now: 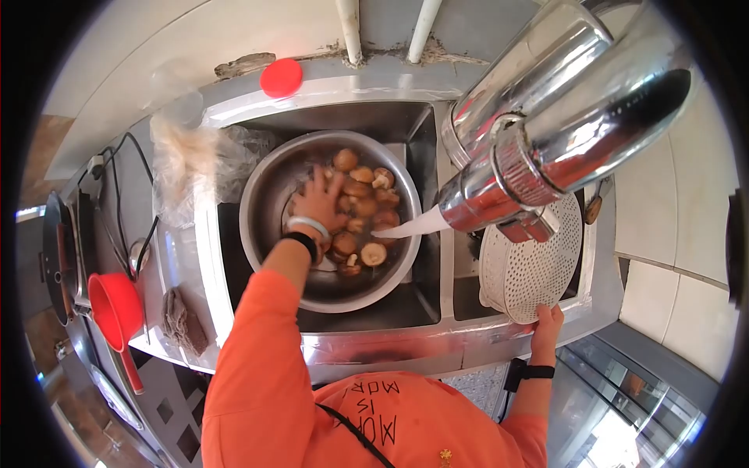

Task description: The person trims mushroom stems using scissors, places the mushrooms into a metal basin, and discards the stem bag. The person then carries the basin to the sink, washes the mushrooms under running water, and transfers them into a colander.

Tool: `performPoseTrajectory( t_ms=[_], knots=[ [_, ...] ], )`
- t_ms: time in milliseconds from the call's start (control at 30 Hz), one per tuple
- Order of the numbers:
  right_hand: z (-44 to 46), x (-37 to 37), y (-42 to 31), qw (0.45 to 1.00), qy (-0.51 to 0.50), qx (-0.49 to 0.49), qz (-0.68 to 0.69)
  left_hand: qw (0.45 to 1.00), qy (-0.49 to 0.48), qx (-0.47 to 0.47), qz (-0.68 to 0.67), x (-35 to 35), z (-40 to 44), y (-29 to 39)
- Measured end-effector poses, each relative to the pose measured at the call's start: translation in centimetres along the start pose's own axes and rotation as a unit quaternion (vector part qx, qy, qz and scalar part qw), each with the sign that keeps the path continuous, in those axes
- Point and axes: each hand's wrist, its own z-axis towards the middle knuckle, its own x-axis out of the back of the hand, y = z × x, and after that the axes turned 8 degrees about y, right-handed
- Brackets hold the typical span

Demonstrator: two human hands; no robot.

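Several brown mushrooms (374,253) lie in water in a round metal basin (256,257) in the left sink compartment. My left hand (318,204) reaches into the basin at the mushrooms' left side, its fingers spread, with nothing visibly gripped. A stream of water runs from the faucet (480,195) into the basin's right side. Over the right compartment, a white perforated colander (530,269) stands tilted. My right hand (548,318) holds its lower rim, the fingers partly hidden by it.
A red lid (281,77) sits on the sink's back ledge. Crumpled plastic bags (183,168) lie left of the basin. Further left are a red ladle (115,312), a grey cloth (184,321) and a black cable (117,203). The large faucet overhangs the right side.
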Motion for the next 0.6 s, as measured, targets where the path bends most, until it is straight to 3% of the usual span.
performPoseTrajectory(
  t_ms=[67,200,233,267,333,400,433,467,533,567,600],
  knots=[
    [0.0,-0.1,0.0,1.0,0.001,-0.002,-0.002,0.991,-0.122,0.019,-0.049,3.6,-1.0,2.4],
    [0.1,0.1,0.3,1.0,0.008,0.001,-0.015,0.954,-0.271,-0.114,-0.051,-2.6,1.2,2.7],
    [0.3,0.2,0.4,1.0,0.01,-0.001,-0.015,0.979,-0.184,-0.08,-0.029,-3.5,1.6,2.1],
    [0.4,0.3,0.4,1.0,0.003,-0.003,-0.015,0.978,-0.19,-0.08,-0.029,-1.8,2.0,2.3],
    [0.1,0.4,0.5,1.0,-0.005,-0.007,-0.016,0.985,0.059,0.051,-0.154,3.7,2.7,3.6],
    [0.2,0.2,0.2,1.0,-0.003,-0.023,-0.021,0.959,0.142,-0.038,-0.243,0.7,2.8,5.3],
    [0.1,0.1,0.1,1.0,-0.003,-0.021,-0.022,0.983,0.149,-0.087,-0.071,1.0,0.8,6.8],
    [-0.1,0.0,0.1,1.0,-0.004,-0.015,-0.015,0.982,0.149,-0.085,-0.072,0.3,0.4,6.7],
    [-0.1,0.1,0.0,1.0,0.0,-0.008,-0.006,0.978,-0.006,-0.207,0.028,-2.0,0.2,5.4],
    [-0.2,0.1,0.0,1.0,-0.005,-0.007,-0.007,0.967,-0.009,-0.239,-0.085,-2.2,0.5,3.5],
    [-0.1,0.1,-0.1,1.0,-0.012,-0.003,-0.007,0.967,-0.01,-0.239,-0.084,-5.2,1.0,1.0]
  ],
)
